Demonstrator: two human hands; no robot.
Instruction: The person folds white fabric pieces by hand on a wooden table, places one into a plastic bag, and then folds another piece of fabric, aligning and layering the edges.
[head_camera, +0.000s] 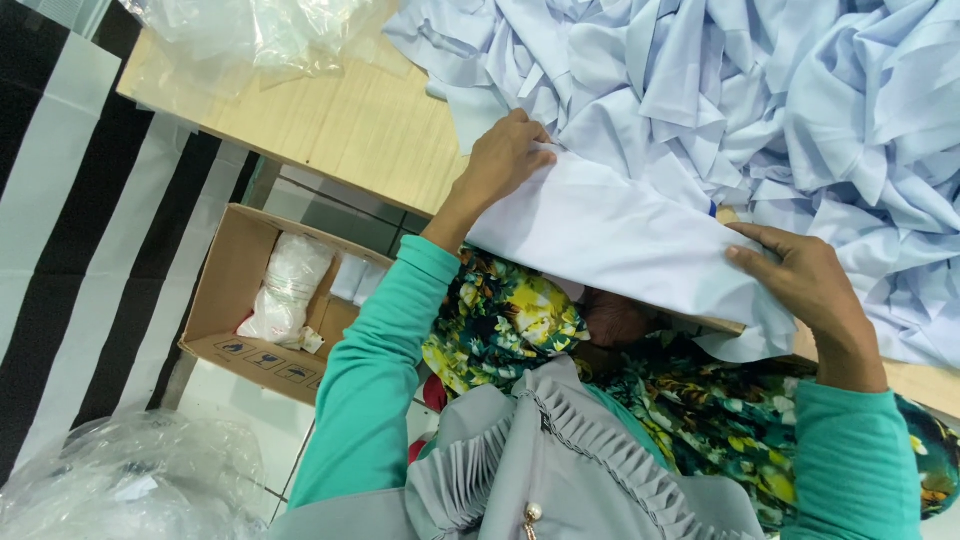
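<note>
A folded white garment (610, 235) lies over the edge of a wooden table (350, 130). My left hand (505, 160) curls over its upper left corner and grips the cloth. At the lower right edge, my right hand (805, 280) holds the garment with the fingers spread along the fold and the thumb on top. Both arms wear teal sleeves. Behind the garment, a large heap of crumpled pale blue-white garments (760, 90) covers the table.
An open cardboard box (225, 310) on the tiled floor holds white items in a plastic bag (285, 285). Clear plastic bags lie on the table's far corner (255, 35) and on the floor (120, 480). A black-and-white striped surface (80, 240) runs along the left.
</note>
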